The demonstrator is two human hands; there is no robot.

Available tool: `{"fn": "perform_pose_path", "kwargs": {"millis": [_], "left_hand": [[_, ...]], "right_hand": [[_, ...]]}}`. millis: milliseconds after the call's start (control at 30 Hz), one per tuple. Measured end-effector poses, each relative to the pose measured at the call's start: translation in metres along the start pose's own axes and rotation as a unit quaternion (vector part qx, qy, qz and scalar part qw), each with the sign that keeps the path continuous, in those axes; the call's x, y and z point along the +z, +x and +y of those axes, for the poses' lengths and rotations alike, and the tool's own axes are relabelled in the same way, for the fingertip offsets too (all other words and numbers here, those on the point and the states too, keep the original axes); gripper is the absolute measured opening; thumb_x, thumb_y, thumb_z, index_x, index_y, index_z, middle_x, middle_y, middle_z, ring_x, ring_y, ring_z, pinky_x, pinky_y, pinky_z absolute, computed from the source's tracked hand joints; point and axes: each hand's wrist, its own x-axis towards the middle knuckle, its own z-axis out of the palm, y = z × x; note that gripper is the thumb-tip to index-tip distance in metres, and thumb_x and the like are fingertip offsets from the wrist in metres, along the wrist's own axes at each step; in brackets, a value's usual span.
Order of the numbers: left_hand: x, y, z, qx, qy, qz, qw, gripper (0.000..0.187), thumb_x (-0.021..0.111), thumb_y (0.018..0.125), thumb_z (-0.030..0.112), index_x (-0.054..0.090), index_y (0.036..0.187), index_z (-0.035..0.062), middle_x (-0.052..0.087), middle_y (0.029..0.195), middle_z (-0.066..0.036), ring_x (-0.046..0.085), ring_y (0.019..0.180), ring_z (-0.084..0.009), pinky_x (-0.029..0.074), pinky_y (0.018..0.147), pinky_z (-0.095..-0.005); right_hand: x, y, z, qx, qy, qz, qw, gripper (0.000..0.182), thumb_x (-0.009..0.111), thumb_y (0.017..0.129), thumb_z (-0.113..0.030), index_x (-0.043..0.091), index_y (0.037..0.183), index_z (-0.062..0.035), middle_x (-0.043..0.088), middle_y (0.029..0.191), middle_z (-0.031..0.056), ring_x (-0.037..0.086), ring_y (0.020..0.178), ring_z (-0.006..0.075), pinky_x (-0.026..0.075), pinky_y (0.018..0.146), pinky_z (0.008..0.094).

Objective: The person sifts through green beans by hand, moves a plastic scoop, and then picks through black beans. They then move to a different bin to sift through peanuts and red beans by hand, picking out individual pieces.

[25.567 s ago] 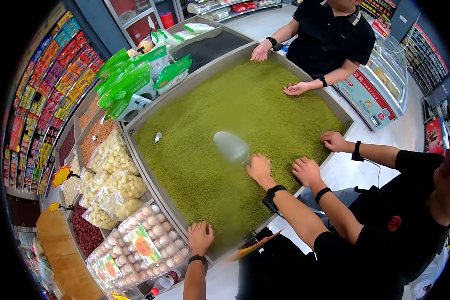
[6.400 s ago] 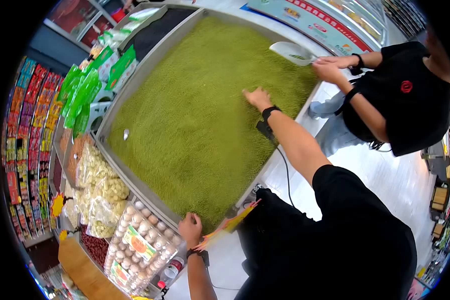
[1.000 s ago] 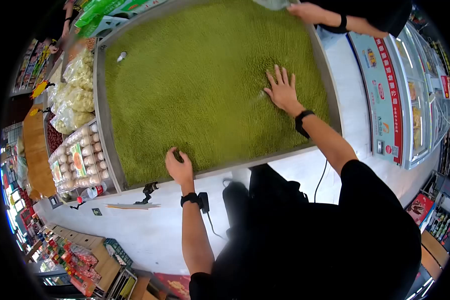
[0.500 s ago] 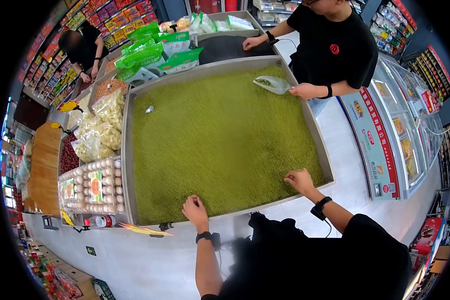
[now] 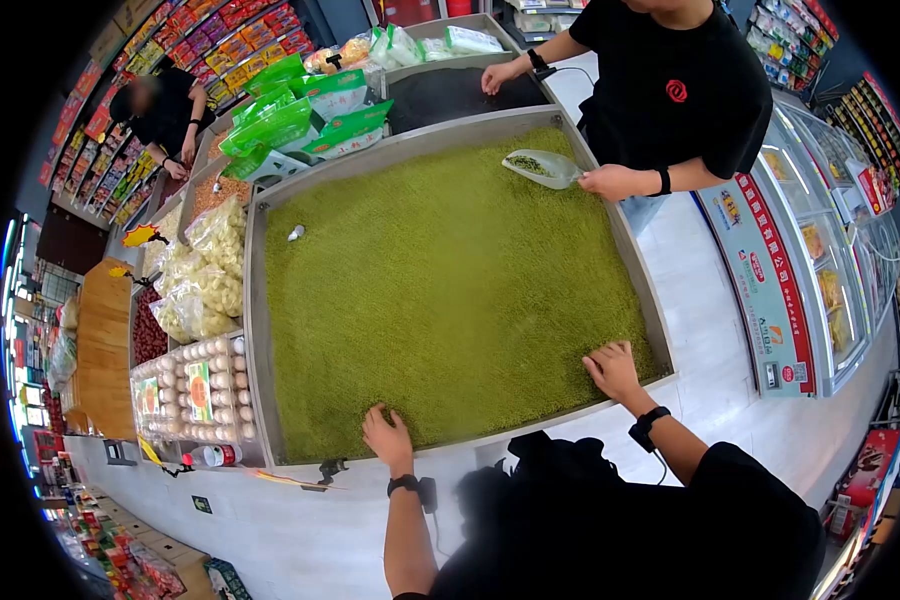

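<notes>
A wide tray (image 5: 660,330) is filled with small green mung beans (image 5: 450,290). At the near edge, my left hand (image 5: 388,440) rests on the beans, fingers loosely bent and a little apart. My right hand (image 5: 615,372) lies on the beans near the near right corner, its fingers bent and spread. I see nothing held in either hand, though the fingertips are partly hidden. A co-worker's hand (image 5: 618,182) grips a clear scoop (image 5: 545,168) with some beans in it, over the far right corner. Toward the far left, a small white object (image 5: 296,233) lies on the beans.
Egg cartons (image 5: 195,390) and bagged pale yellow food (image 5: 205,275) flank the tray's left side. Green-and-white packets (image 5: 310,120) lie beyond its far edge. A co-worker (image 5: 670,90) stands at the far right, another person (image 5: 170,110) at far left. A freezer (image 5: 790,260) stands right.
My right hand has moved slightly right, and its fingers have spread from a closer curl. My left hand's fingers have loosened on the beans. The view has shifted slightly; the scoop is almost still.
</notes>
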Motion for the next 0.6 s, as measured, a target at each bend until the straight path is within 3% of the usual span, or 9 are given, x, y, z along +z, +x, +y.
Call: {"fn": "perform_pose_path", "kwargs": {"millis": [200, 467, 600], "left_hand": [[0.004, 0.004, -0.007, 0.007, -0.012, -0.007, 1.0, 0.018, 0.065, 0.094, 0.018, 0.063, 0.111, 0.0125, 0.065, 0.111, -0.006, 0.058, 0.11, -0.0296, 0.043, 0.097, -0.0485], [0.008, 0.003, -0.01, 0.044, -0.061, 0.028, 0.997, 0.012, 0.066, 0.096, 0.023, 0.067, 0.097, 0.0113, 0.066, 0.088, -0.004, 0.061, 0.089, -0.0268, 0.044, 0.084, -0.0441], [0.006, 0.005, -0.007, 0.028, -0.083, 0.013, 0.996, 0.012, 0.065, 0.096, 0.023, 0.067, 0.097, 0.011, 0.065, 0.087, -0.004, 0.061, 0.086, -0.0263, 0.044, 0.083, -0.0432]], "right_hand": [[-0.008, -0.022, -0.001, 0.021, 0.022, 0.018, 0.999, 0.024, 0.067, 0.093, -0.022, 0.067, 0.074, -0.007, 0.064, 0.074, 0.0086, 0.059, 0.082, 0.0279, 0.04, 0.086, 0.0458], [-0.007, -0.023, 0.001, 0.007, 0.034, -0.005, 0.999, 0.024, 0.067, 0.092, -0.023, 0.065, 0.073, -0.0072, 0.062, 0.072, 0.0085, 0.059, 0.076, 0.0273, 0.041, 0.085, 0.0441], [-0.008, -0.021, 0.001, 0.011, 0.048, -0.024, 0.998, 0.024, 0.066, 0.092, -0.022, 0.065, 0.073, -0.0072, 0.062, 0.072, 0.009, 0.06, 0.075, 0.0272, 0.042, 0.084, 0.0438]]}}
